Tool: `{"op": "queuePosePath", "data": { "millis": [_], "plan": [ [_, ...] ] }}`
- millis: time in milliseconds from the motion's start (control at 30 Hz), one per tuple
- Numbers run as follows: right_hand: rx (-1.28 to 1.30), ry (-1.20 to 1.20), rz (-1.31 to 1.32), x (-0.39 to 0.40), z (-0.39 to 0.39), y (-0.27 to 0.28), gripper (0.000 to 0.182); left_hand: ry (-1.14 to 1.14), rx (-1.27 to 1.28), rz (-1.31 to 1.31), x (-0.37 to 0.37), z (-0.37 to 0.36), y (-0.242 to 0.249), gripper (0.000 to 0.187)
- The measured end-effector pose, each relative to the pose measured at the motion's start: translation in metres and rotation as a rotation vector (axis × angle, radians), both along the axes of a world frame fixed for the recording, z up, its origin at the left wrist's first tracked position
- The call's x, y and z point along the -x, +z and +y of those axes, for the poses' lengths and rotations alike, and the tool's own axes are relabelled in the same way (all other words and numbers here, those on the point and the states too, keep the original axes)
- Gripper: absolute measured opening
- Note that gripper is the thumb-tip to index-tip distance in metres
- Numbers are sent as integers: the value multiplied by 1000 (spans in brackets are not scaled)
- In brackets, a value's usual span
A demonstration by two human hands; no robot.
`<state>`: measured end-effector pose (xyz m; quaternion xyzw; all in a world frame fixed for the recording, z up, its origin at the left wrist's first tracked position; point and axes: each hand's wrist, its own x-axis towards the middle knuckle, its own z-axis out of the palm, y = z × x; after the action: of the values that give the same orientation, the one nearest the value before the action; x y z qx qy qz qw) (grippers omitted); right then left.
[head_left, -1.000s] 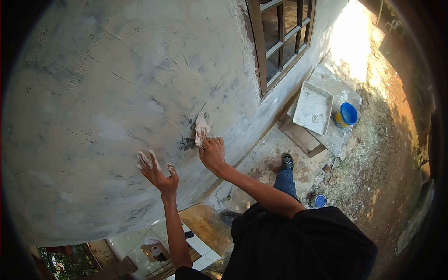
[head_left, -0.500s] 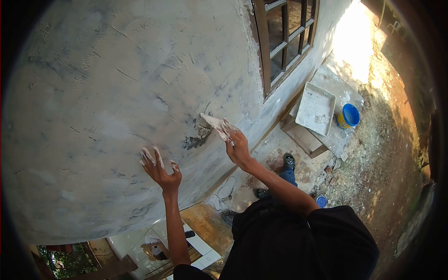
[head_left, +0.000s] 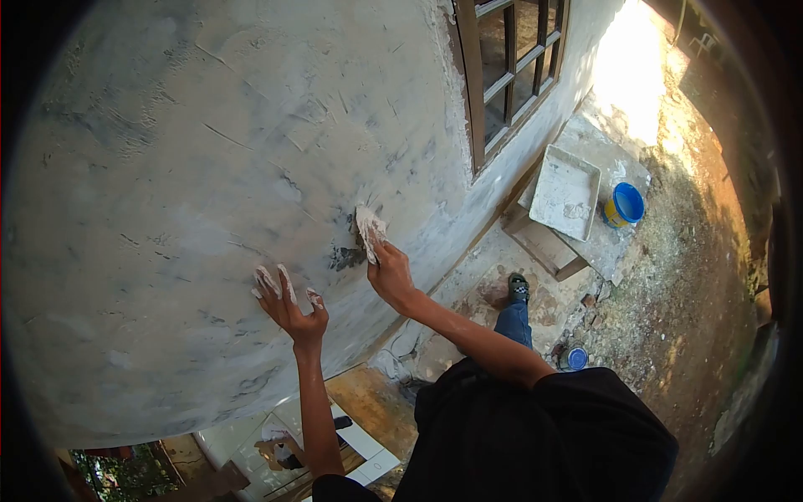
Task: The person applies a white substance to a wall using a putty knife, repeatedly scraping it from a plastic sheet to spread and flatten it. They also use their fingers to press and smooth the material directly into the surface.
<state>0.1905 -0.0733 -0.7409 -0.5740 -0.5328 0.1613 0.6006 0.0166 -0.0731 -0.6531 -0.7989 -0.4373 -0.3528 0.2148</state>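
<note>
My right hand (head_left: 391, 274) grips a putty knife (head_left: 368, 226) thickly coated in pale plaster. Its flat blade lies at the plaster wall (head_left: 209, 192), beside a dark rough patch (head_left: 345, 256). My left hand (head_left: 294, 311) is open lower on the wall, fingers spread and the fingertips white with plaster. The wall carries smeared grey-white filler, with scratches and darker blotches across it.
A barred window (head_left: 514, 75) is set in the wall at upper right. Below it, a plaster-smeared white tray (head_left: 566, 194) and a blue-rimmed bucket (head_left: 624, 206) stand on a low table (head_left: 548, 249). A blue-lidded can (head_left: 575, 359) sits on the ground near my foot.
My right hand has moved left and slightly down with the putty knife, and the blade has turned more upright beside the dark patch. My left hand has stayed almost still.
</note>
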Motion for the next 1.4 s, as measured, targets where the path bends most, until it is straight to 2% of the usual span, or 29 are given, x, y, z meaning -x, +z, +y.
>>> {"op": "queuePosePath", "data": {
  "millis": [233, 367, 433, 533, 633, 667, 800, 867, 967, 1033, 1100, 1233, 1300, 1400],
  "plan": [
    [-10, 150, -233, 30, -21, -47, 62, -4, 2, 25, 8, -3, -5, 59],
    [37, 206, -78, -7, -21, -48, 60, 8, -8, 59, 13, 2, -3, 60],
    [-57, 60, 69, -26, -14, -25, 60, 2, -14, 65, 14, 1, -2, 60],
    [-90, -56, 155, -47, 6, 3, 59, -5, -24, 75, 11, -1, 0, 61],
    [-74, -42, 137, -29, 14, 5, 60, 4, -19, 89, 12, -1, -1, 61],
    [-143, -59, 74, -19, 13, 1, 61, 16, -16, 94, 13, -1, -1, 61],
    [-165, -52, -56, 25, -7, -33, 61, 3, -6, 87, 17, 3, -3, 62],
    [74, 206, -97, 35, -19, -51, 64, 7, -10, 99, 19, 2, -4, 62],
    [74, 245, -75, 15, -28, -66, 65, 12, -2, 99, 19, 2, -4, 62],
    [-175, 49, 4, -16, -26, -44, 58, 9, -15, 107, 18, 4, -2, 62],
    [-71, -29, 165, -40, -15, -21, 55, 12, -16, 114, 18, 2, -2, 62],
    [5, -12, 180, -26, 11, -19, 61, 1, -6, 105, 17, 1, -3, 63],
    [-50, 23, 120, 0, 0, -34, 64, 8, -5, 104, 18, 3, -3, 63],
    [112, 234, 68, 43, -27, -65, 66, -5, -1, 108, 19, 2, -4, 62]
  ]
}}
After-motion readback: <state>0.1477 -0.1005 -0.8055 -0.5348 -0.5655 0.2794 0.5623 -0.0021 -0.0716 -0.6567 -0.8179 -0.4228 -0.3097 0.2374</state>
